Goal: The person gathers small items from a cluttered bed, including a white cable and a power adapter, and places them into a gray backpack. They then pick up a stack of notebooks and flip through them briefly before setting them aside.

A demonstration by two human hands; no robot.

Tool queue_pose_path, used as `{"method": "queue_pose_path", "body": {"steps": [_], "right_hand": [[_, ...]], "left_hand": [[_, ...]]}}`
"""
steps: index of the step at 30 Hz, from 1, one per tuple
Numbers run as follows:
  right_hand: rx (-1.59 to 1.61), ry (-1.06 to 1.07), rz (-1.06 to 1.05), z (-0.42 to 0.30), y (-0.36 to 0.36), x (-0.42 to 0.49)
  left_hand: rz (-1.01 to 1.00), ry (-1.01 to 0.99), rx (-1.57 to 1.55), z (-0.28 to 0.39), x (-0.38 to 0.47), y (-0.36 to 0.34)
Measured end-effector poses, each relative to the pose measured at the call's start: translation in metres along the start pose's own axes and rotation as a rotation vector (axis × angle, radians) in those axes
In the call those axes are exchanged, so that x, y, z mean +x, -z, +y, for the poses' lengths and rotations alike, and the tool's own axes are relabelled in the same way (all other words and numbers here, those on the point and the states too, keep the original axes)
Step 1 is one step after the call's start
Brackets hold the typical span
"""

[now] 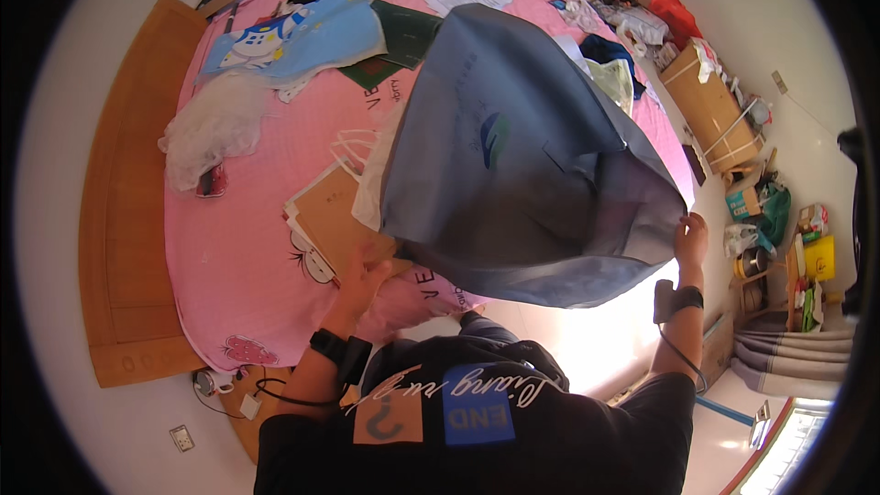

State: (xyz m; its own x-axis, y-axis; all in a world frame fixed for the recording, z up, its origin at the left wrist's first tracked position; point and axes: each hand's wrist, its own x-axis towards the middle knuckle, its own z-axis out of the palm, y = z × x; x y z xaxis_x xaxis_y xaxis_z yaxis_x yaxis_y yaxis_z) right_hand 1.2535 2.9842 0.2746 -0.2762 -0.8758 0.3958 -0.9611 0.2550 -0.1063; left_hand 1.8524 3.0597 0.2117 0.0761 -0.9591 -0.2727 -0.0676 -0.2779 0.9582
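A large grey-blue fabric bag with a green and blue logo spreads wide before me, its mouth gaping. My right hand pinches the bag's rim at the right. My left hand is at the lower left of the bag, beside brown paper envelopes on the bed; its fingers look spread, and whether they touch an envelope is unclear. A white bag with handles lies between the envelopes and the grey-blue bag. Dark green folders and a light blue printed bag rest farther back.
The bed has a pink sheet and a wooden headboard at left. Crumpled translucent plastic lies near the headboard. Cardboard boxes and bags line the right wall. A small wooden table stands at lower left.
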Motion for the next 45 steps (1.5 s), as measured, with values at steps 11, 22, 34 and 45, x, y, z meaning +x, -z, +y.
{"method": "queue_pose_path", "body": {"steps": [11,22,34,45], "right_hand": [[0.661,0.668,-1.198,-0.234,-0.061,-0.064],[0.209,0.785,-0.983,-0.362,-0.018,-0.059],[0.349,0.784,0.228,-0.337,0.081,-0.008],[0.266,0.294,0.353,-0.297,0.077,-0.042]], "left_hand": [[0.048,-0.277,0.237,0.054,0.020,-0.052],[0.020,-0.643,0.468,0.084,0.043,-0.038],[-0.145,-0.765,0.495,0.115,0.075,-0.036],[-0.279,-0.806,0.307,0.110,0.098,-0.034]]}}
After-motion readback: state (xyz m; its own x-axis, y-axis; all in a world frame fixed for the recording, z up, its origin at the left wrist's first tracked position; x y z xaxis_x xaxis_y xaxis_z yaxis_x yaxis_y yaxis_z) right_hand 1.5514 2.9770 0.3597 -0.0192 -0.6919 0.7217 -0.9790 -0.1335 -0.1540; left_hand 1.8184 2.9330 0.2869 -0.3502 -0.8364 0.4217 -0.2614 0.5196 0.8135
